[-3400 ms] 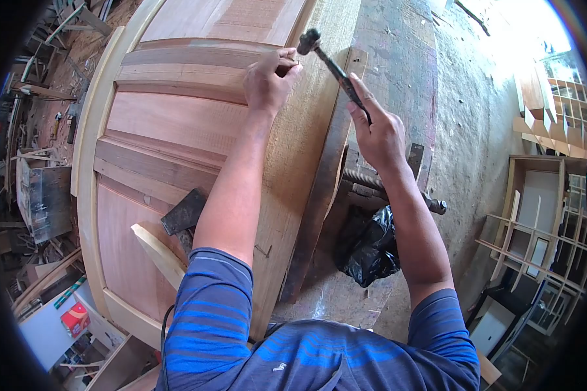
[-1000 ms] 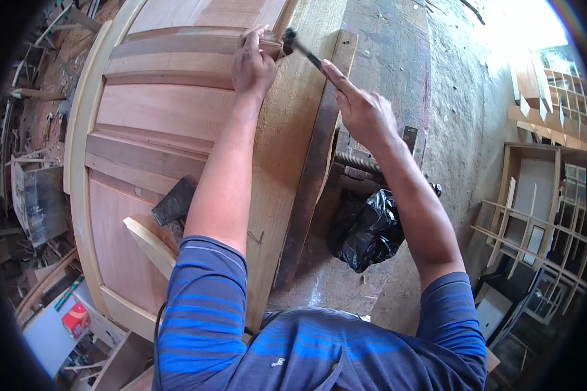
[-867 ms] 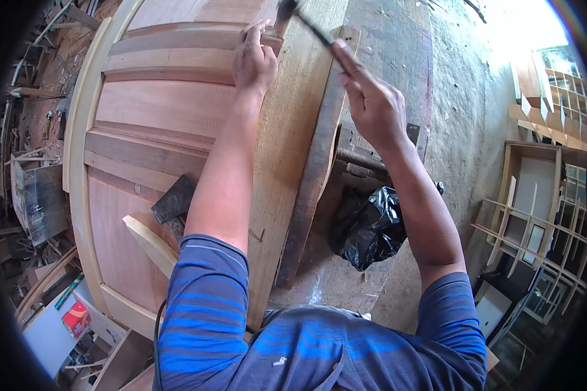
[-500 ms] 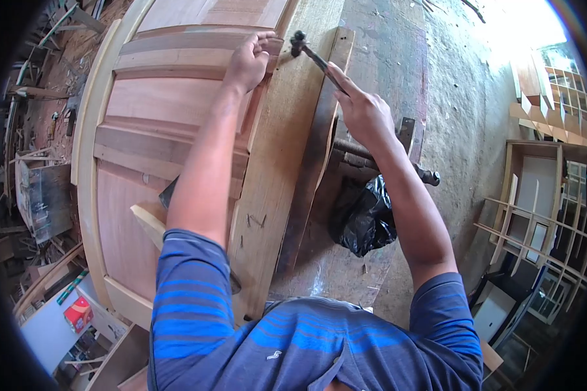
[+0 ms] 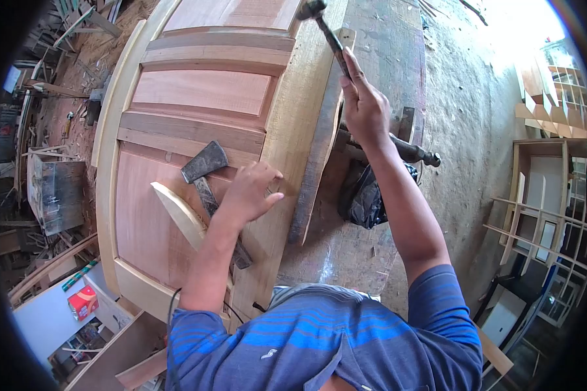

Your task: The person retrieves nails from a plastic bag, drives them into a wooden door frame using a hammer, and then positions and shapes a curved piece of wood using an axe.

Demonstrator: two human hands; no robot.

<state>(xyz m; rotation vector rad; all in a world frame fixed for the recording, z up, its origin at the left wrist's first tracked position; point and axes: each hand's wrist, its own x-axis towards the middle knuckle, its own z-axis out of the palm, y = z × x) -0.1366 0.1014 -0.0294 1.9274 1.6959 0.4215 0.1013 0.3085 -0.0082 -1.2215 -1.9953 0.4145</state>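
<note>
Right hand [image 5: 368,112]: wrapped around the lower handle of a hammer [image 5: 333,44], index finger laid along the shaft. Firm-looking grip. Hammer points up and away from the body, head near the top edge of view, over the pale board [image 5: 301,98]. Can't tell how much gap there is between head and wood.

Left hand [image 5: 248,193]: no tool in it. Fingers loosely bent, thumb standing off from the fingertips, so partly spread. It's low over the near stretch of the same pale board. Thin bits [image 5: 272,189] show in the thumb-finger gap; look like nails, too small to be sure. Can't tell whether the fingertips touch them or the board.

Panelled door [image 5: 199,90] lies flat left of the hammer, pale board running along its right side. Hatchet [image 5: 205,161] on the door's lower part: dark head beyond the left forearm, handle passing under it and its end showing on the near side. Pointed light wood piece [image 5: 178,210] just left of the hatchet handle.

Right of the pale board: dark-edged plank [image 5: 315,171], then the worn bench [image 5: 391,68]. Vise screw bar [image 5: 414,154] sticks out past the right forearm. Black plastic bag [image 5: 364,199] below it, partly behind that arm.
</note>
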